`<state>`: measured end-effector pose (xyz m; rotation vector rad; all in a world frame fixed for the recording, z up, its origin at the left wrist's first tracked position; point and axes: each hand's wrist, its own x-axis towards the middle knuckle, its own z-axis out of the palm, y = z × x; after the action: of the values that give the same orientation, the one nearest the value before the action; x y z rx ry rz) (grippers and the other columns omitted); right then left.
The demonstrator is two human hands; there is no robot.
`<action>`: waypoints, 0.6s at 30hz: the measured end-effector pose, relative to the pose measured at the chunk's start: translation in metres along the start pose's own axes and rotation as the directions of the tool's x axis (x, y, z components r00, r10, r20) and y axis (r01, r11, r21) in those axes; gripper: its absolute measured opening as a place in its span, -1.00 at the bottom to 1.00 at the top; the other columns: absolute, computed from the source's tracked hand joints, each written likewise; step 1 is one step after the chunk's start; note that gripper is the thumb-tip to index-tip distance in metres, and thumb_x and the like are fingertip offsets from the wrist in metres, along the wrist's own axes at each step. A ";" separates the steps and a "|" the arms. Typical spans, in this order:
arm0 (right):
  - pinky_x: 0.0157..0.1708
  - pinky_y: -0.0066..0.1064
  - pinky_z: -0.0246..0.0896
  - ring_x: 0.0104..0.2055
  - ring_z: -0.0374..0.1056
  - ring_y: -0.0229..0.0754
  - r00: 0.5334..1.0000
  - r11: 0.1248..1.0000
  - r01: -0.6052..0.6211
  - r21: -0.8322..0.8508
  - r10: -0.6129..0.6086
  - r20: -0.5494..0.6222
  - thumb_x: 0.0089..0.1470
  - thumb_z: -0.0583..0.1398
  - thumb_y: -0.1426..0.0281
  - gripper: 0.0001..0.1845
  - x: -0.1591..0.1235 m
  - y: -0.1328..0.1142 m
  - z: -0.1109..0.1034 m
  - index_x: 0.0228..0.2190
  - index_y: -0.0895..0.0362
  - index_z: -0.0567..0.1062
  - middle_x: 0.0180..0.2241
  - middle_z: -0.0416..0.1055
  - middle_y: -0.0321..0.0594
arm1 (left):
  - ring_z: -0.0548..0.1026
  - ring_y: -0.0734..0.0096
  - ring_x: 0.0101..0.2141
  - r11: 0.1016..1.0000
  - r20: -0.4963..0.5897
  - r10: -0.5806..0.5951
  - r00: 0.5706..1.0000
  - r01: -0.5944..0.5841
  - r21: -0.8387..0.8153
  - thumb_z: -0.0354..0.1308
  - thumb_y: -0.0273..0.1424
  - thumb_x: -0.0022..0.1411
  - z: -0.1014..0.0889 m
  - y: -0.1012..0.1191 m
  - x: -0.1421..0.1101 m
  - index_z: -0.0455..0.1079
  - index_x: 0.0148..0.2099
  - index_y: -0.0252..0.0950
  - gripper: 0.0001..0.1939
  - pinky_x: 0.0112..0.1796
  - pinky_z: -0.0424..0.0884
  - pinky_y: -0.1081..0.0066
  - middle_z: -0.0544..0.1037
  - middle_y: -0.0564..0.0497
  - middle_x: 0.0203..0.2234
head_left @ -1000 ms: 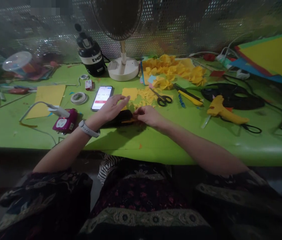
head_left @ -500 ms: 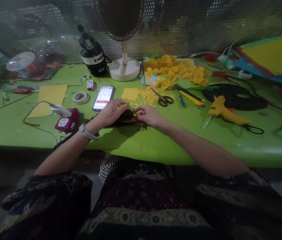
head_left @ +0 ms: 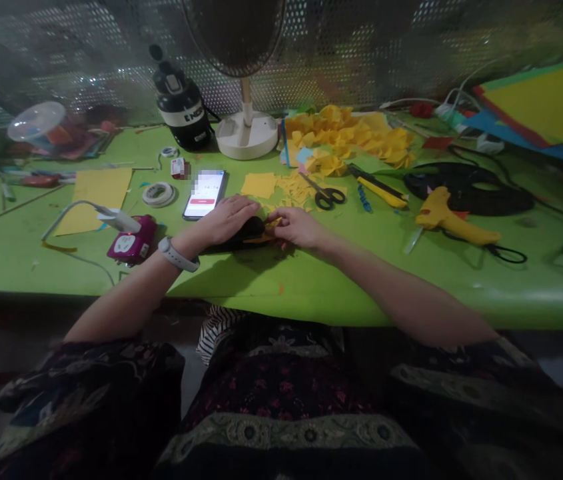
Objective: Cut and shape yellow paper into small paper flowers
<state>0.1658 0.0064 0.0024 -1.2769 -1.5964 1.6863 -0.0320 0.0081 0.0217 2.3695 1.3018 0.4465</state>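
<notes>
My left hand (head_left: 222,222) presses down over a black stapler (head_left: 252,231) near the front of the green table, its fingers laid together across the top. Much of the stapler is hidden under the palm. At the stapler's right end my right hand (head_left: 297,227) pinches a piece of yellow paper (head_left: 268,233), which is mostly covered by the fingers. Just beyond the hands lie a small stack of yellow paper squares (head_left: 258,185), loose yellow scraps (head_left: 292,189) and black scissors (head_left: 330,197). A phone (head_left: 204,194) rests beside my left hand.
To the right are a yellow cutter knife (head_left: 384,192) and a yellow glue gun (head_left: 454,220). Crumpled yellow paper flowers (head_left: 351,137), a fan base (head_left: 247,136) and a black bottle (head_left: 184,113) stand behind. A purple power adapter (head_left: 132,241) and tape roll (head_left: 158,194) are left.
My left fingers have come closer together over the stapler, and less yellow paper shows beneath them. My right hand stays at the stapler's end. The view has shifted slightly.
</notes>
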 end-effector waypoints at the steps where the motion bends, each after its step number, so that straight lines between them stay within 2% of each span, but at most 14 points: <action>1: -0.70 -0.63 0.26 -0.67 0.31 -0.40 1.000 1.000 0.000 -0.014 0.000 -0.002 0.08 0.28 0.67 -0.82 0.000 0.000 0.000 -0.31 0.22 0.43 -0.66 0.36 -0.42 | 0.44 0.19 -0.14 1.000 0.005 -0.007 1.000 0.007 -0.005 -0.28 -0.15 0.44 0.000 0.002 0.004 0.35 -0.22 -0.26 -0.55 0.00 0.32 0.16 0.51 -0.13 -0.23; 4: -0.69 -0.59 0.27 -0.66 0.32 -0.36 1.000 0.998 -0.018 -0.057 0.018 -0.012 0.07 0.27 0.68 -0.80 0.000 -0.002 -0.001 -0.29 0.22 0.43 -0.66 0.37 -0.40 | 0.44 0.20 -0.27 1.000 0.055 -0.025 0.998 0.025 -0.008 -0.28 -0.08 0.43 0.001 0.006 0.015 0.33 -0.31 -0.26 -0.50 -0.09 0.36 0.16 0.49 -0.12 -0.36; 8: -0.67 -0.54 0.29 -0.65 0.32 -0.33 1.000 0.996 -0.024 -0.083 0.022 -0.017 0.09 0.25 0.67 -0.82 -0.004 -0.006 0.000 -0.27 0.22 0.43 -0.63 0.38 -0.37 | 0.44 0.22 -0.28 1.000 0.091 0.004 0.996 -0.004 0.010 -0.28 -0.13 0.44 0.006 0.003 0.020 0.38 -0.28 -0.27 -0.51 -0.11 0.37 0.19 0.51 -0.14 -0.32; 11: -0.65 -0.52 0.32 -0.62 0.34 -0.32 1.000 0.997 -0.017 -0.082 0.016 -0.021 0.09 0.24 0.67 -0.82 -0.005 -0.006 -0.001 -0.29 0.20 0.42 -0.61 0.37 -0.35 | 0.46 0.19 -0.13 0.994 0.084 0.059 0.995 -0.066 0.083 -0.26 -0.21 0.45 0.011 -0.007 0.018 0.42 -0.09 -0.28 -0.55 0.04 0.32 0.17 0.53 -0.16 -0.19; 14: -0.64 -0.50 0.34 -0.62 0.35 -0.30 1.000 0.996 -0.014 -0.084 0.012 -0.015 0.06 0.24 0.69 -0.79 -0.002 -0.005 -0.001 -0.29 0.20 0.41 -0.61 0.35 -0.37 | 0.37 0.14 0.07 0.976 0.075 0.104 0.992 -0.116 0.183 -0.23 -0.27 0.45 0.016 -0.016 0.016 0.36 0.10 -0.27 -0.59 0.22 0.14 0.08 0.48 -0.14 0.00; 18: -0.66 -0.53 0.33 -0.64 0.33 -0.33 1.000 0.998 0.005 -0.063 -0.005 -0.004 0.05 0.23 0.72 -0.77 0.001 -0.002 -0.001 -0.31 0.19 0.40 -0.61 0.35 -0.39 | 0.28 0.09 0.18 0.958 0.104 0.105 0.989 -0.129 0.256 -0.15 -0.30 0.43 0.023 -0.021 0.016 0.37 0.13 -0.20 -0.63 0.28 0.02 0.00 0.45 -0.12 0.06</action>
<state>0.1660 0.0084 0.0040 -1.3052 -1.6604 1.6413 -0.0280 0.0278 -0.0072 2.6617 1.2505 0.2086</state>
